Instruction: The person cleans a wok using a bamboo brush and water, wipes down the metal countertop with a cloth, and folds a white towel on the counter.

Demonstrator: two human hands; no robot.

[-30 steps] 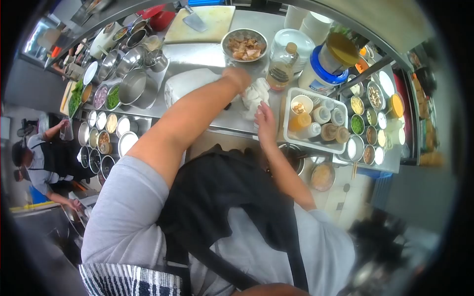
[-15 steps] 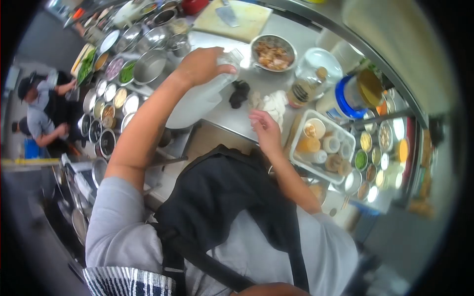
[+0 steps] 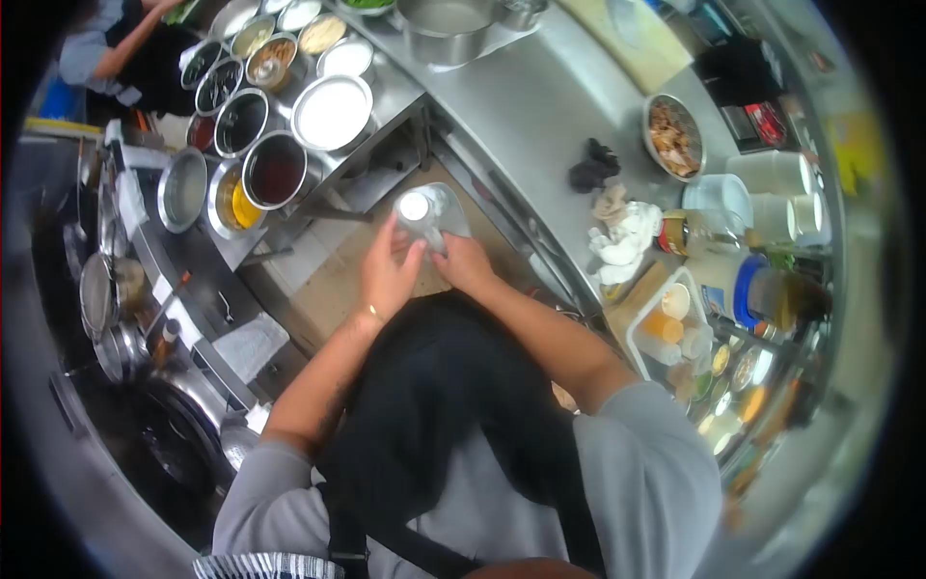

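Just in front of my body, above the gap between the counters, I hold a translucent jug with both hands. A bright white round top, cap or mouth unclear, faces up at me. My left hand has its fingers and thumb against the jug's near left side. At its right side, my right hand is closed round what looks like the handle. A crumpled white cloth and a black bunched item lie on the steel counter to the right.
A bowl of meat pieces sits at the back right, near a cutting board. Below it are a squeeze-bottle basket and a blue-lidded tub. Steel pots of sauces stand at left. A co-worker is at the upper left.
My view has turned left. The jug has come off the counter to in front of my body, and my right hand has left the cloth's side to join my left hand on it.
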